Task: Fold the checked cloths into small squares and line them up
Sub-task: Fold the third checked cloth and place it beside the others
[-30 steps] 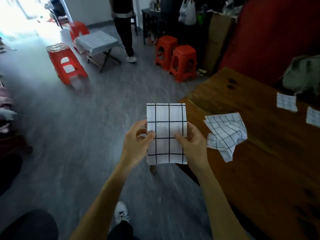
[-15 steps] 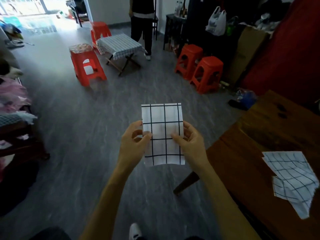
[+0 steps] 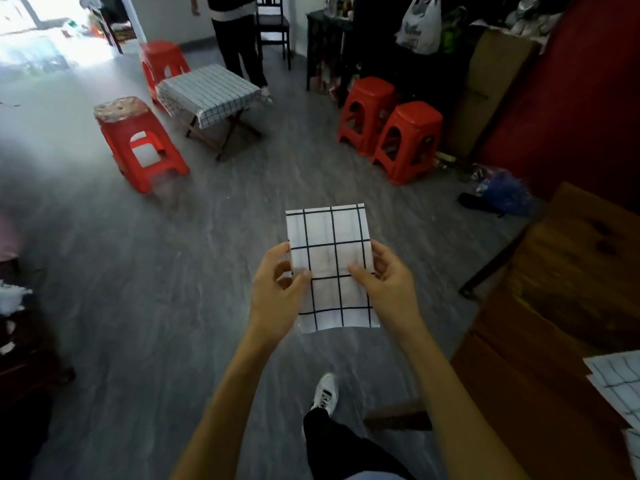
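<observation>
**Both hands pinching one folded cloth, mid-air over the floor**

Grip: my left hand point(image 3: 277, 292) pinches the cloth point(image 3: 330, 265) at its left edge, thumb on the near face, fingers curled behind. My right hand point(image 3: 384, 282) does the same on the right edge, thumb pressed onto the near face about mid-height. Both grips are closed on the fabric; neither hand is free.

The cloth is a tall rectangle, white with black check, held roughly upright and flat. Its lower edge hangs free below the thumbs. It's in the air above the grey floor point(image 3: 173, 271), left of the desk point(image 3: 554, 323), not touching it.

A second checked cloth point(image 3: 616, 386) lies on the desk at the right frame edge, loose and partly cut off by the frame.

Further out: three red stools point(image 3: 138, 140) point(image 3: 367, 112) point(image 3: 408, 140) plus a fourth behind a small folding table point(image 3: 207, 91) draped in checked fabric. A person's legs point(image 3: 242, 43) stand beyond that table. My own shoe point(image 3: 325, 393) is on the floor under the arms.
</observation>
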`<state>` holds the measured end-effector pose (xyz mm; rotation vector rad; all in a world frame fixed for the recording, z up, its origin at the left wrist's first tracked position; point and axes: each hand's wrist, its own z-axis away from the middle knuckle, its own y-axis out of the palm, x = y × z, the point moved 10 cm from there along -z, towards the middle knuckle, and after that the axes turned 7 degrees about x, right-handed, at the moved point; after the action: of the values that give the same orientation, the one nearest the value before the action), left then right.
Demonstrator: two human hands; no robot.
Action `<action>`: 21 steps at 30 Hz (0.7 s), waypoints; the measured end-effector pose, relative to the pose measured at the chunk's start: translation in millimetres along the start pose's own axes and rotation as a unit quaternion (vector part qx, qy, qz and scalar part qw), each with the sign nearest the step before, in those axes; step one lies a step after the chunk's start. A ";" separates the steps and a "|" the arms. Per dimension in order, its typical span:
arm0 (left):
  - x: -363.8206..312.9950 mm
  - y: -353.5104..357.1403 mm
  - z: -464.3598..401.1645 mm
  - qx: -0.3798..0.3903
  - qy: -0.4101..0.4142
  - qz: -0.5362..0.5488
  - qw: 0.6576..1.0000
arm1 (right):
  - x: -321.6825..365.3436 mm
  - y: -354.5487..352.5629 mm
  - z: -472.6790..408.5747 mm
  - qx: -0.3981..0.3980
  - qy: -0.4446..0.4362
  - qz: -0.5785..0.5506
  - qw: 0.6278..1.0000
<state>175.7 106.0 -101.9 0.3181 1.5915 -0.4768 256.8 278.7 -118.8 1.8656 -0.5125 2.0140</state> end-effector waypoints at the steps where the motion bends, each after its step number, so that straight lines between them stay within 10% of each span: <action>1: -2.4 6.8 -23.5 0.006 0.006 -0.010 1.000 | -0.8 -6.6 -21.2 -0.008 -0.002 -0.011 1.000; 21: -23.0 211.4 -414.1 0.178 0.020 -0.022 0.984 | 19.6 -195.5 -337.3 -0.175 0.005 -0.051 0.983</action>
<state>-83.5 492.4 -89.4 0.5668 1.5518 -0.7967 56.0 613.5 -116.9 1.6336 -0.7035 1.7343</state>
